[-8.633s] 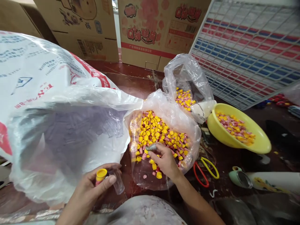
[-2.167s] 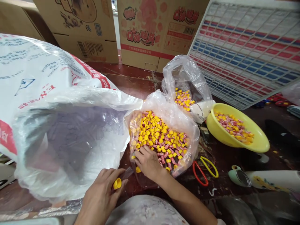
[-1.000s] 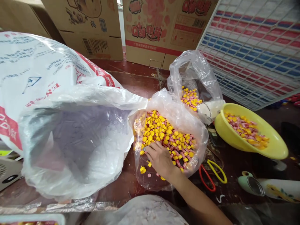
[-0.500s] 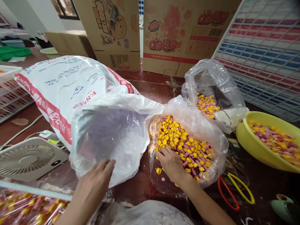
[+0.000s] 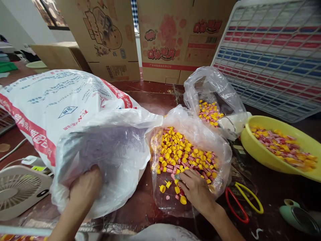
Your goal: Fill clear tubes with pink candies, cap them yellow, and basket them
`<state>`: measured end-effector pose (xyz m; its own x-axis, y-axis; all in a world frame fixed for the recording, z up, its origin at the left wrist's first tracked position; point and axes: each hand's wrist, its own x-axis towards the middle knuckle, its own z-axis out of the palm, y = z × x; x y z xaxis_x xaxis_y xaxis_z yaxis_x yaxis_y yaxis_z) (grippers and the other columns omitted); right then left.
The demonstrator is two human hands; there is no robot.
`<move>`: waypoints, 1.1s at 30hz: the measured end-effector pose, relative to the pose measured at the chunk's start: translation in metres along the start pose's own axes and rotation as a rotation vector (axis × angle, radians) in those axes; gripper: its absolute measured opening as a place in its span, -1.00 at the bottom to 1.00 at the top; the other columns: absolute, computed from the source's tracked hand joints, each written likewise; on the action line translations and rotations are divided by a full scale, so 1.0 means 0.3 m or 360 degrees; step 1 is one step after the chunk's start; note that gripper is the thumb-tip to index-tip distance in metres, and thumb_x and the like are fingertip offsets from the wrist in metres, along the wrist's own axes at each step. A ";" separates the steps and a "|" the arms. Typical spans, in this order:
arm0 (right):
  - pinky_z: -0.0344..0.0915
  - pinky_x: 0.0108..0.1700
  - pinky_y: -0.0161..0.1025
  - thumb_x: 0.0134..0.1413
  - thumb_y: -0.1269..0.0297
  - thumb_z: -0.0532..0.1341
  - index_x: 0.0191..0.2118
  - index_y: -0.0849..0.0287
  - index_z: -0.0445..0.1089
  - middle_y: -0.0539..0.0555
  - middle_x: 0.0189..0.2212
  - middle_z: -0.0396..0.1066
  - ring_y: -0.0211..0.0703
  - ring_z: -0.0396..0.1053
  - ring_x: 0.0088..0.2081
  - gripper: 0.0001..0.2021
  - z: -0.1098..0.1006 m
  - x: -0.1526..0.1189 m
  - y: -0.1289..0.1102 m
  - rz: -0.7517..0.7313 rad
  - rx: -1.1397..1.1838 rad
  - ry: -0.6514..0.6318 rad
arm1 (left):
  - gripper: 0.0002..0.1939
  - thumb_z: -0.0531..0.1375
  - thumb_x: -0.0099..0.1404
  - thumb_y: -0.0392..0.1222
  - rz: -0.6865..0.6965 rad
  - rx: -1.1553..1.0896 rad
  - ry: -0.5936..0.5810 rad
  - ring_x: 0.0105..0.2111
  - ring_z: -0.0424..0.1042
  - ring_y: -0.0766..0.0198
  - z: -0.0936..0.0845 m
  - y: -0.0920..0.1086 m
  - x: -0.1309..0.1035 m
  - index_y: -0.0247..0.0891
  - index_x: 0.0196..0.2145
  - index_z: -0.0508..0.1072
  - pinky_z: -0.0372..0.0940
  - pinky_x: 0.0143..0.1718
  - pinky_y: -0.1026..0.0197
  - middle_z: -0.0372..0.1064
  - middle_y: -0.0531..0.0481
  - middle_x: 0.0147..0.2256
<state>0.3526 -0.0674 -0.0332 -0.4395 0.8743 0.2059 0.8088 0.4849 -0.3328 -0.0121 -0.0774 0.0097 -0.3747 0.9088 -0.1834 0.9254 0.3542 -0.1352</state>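
Note:
My left hand reaches into the wide mouth of a white printed sack. Its fingers curl inward, blurred and partly hidden, so what they hold does not show. See-through small pieces lie inside the sack's clear lining. Over the near edge of a clear plastic bag, my right hand bends its fingers together among small pink-patterned tubes and yellow caps. Something small and greenish shows at those fingertips, too small to name. A few loose yellow caps lie just left of this hand.
A yellow basin of similar pieces stands at right, near another clear bag. Red and yellow handles lie by my right forearm. A fan stands at left. Cardboard boxes and a white grid basket border the back.
My left hand has moved deeper into the sack. My right hand has drawn back toward the near edge of the pile, its fingers now bent together. The view has shifted right.

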 end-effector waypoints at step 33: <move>0.23 -0.34 -0.35 0.05 0.31 0.36 -0.39 0.19 0.49 -0.06 -0.46 0.42 -0.24 0.32 -0.38 -0.92 -0.066 0.046 -0.190 0.0645 0.1895 -0.0404 | -0.65 0.49 0.01 0.03 0.0384 -0.2472 -0.0879 -0.37 0.46 0.26 -0.003 0.272 -0.294 -0.21 -0.33 0.58 0.29 -0.34 0.32 0.55 0.05 -0.37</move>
<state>0.3081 -0.0833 0.0067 -0.4136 0.8784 -0.2394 0.1125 -0.2116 -0.9709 0.0963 -0.1285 0.0156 0.1154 0.9094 -0.3996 0.0071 0.4016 0.9158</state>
